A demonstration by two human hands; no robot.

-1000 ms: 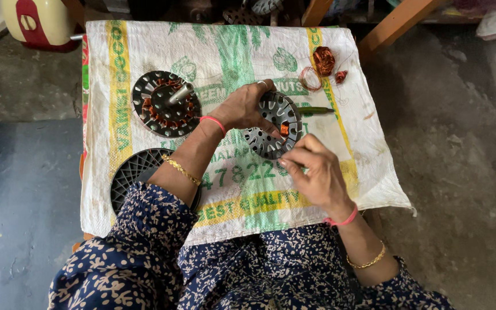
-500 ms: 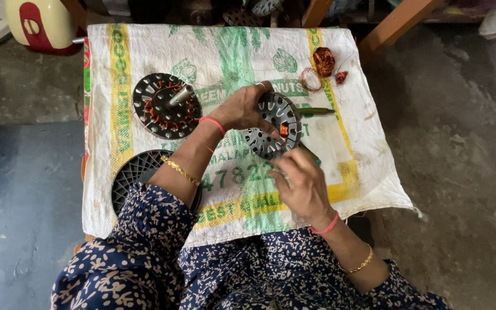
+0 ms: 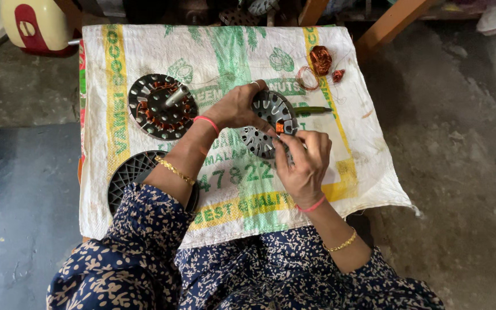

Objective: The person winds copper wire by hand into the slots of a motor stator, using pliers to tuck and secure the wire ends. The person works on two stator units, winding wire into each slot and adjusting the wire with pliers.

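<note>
Two discs, far left: a black grille (image 3: 130, 178) and wound stator (image 3: 162, 106) lie spare on my sack-covered tabletop (image 3: 368, 143).
Left hand (image 3: 236, 106): grip clamped on the grey rotor plate (image 3: 271, 123), tilting it for access.
Right hand (image 3: 304, 163): fingers pressed together, seemingly pinching something at its orange slot.

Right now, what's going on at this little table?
A person in a dark floral dress sits at a table covered by a printed sack cloth. The left hand steadies a round slotted metal core tilted on the cloth, while the right hand pinches something small at its near edge, beside an orange bit of winding. A second core with copper windings lies to the left, a black slotted disc nearer the person, and loose copper wire at the far side.
</note>
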